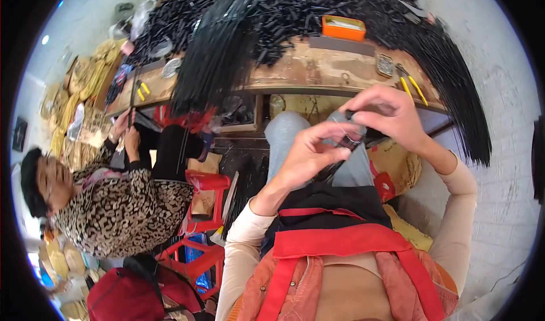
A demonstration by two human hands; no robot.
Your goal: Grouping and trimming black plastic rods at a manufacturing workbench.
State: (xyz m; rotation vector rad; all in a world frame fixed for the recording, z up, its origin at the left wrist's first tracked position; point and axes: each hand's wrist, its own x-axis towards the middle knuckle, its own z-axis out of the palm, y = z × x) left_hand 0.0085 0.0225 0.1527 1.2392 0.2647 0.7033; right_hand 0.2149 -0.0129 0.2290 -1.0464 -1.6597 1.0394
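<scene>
In front of my lap both hands are raised close together. My right hand [392, 116] pinches a small black piece [349, 115] between thumb and fingertips. Just below it, my left hand [309, 153] is closed, thumb against fingers, on a small dark, shiny piece [348, 143]. A thin, pale strand seems to loop between the two hands; its exact form is too fine to make out. Beyond my hands lies the wooden workbench [306, 71], its far part heaped with short black pieces [301, 9].
Bundles of long black strips [210, 54] overhang the bench edge at left and right. An orange box [343, 28], a small metal tin [385, 65] and yellow-handled pliers [413, 85] sit on it. At left a seated co-worker [125, 207] handles a dark strip, beside red stools [207, 202].
</scene>
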